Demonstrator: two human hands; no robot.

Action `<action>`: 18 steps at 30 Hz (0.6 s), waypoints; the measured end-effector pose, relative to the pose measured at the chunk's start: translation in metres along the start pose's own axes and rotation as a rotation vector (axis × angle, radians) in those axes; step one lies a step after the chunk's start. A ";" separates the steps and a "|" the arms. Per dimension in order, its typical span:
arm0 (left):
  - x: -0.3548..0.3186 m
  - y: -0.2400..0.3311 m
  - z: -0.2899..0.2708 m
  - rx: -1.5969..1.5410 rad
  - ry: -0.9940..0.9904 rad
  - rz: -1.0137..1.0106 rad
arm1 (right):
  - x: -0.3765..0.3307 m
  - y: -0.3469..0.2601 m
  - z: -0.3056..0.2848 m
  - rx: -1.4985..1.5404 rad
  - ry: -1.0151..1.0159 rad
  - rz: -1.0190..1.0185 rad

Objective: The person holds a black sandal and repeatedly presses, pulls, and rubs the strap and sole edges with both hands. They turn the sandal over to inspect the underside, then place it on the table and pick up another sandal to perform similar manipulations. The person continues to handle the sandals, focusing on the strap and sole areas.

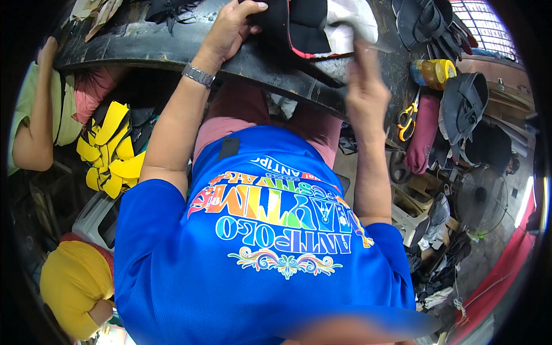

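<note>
The right hand (363, 86) is blurred, so its fingers cannot be told apart; something thin and pale, a stick or brush (374, 47), seems to run up from it, but whether the hand is closed on it I cannot tell. The black shoe piece (299, 26) with a red edge is cut off by the top of the view, and the white cloth (352, 23) just above the right hand covers part of it. The lower edge of the view is smeared, hiding the person's lap.

The left hand (231, 30) reaches up and forward, its forearm stretched long with a metal watch (198, 75) at the wrist. Its fingers curl over the near edge of the shoe piece and its thumb presses on top, so it grips the piece against the dark worktable (138, 43). The right forearm rises almost straight, the hand lifted just beside and below the shoe piece.

Right of the right hand lie yellow-handled scissors (407, 119) and a roll of yellow tape (438, 72). Well left of the left arm sits a heap of yellow soles (112, 149), beside another person's arm (35, 121).
</note>
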State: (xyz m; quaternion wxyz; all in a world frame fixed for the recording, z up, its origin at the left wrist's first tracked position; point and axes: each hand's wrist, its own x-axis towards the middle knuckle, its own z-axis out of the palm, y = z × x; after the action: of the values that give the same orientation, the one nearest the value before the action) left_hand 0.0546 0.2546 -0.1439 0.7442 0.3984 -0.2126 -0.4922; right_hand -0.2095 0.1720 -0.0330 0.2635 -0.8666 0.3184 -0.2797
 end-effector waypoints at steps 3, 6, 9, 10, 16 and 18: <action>0.002 0.003 -0.001 0.001 -0.049 -0.003 | 0.005 0.000 -0.009 -0.123 -0.124 0.220; -0.001 0.002 -0.002 -0.035 -0.023 0.010 | 0.015 0.007 -0.011 0.203 0.084 -0.047; -0.002 0.002 -0.001 -0.030 -0.040 0.013 | 0.025 0.011 0.007 -0.191 -0.037 -0.081; -0.001 0.002 -0.001 -0.035 -0.024 0.000 | 0.029 0.010 0.014 -0.277 -0.082 -0.107; 0.000 0.002 -0.001 -0.042 0.020 -0.005 | 0.049 -0.003 -0.001 -0.107 -0.231 -0.114; -0.004 0.005 -0.003 -0.026 -0.021 0.022 | 0.042 -0.005 -0.004 -0.021 -0.081 -0.249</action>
State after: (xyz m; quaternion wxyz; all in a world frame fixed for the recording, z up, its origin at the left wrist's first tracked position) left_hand 0.0580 0.2599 -0.1409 0.7524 0.3814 -0.2184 -0.4907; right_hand -0.1835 0.1447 -0.0141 0.2304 -0.9127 0.2002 -0.2716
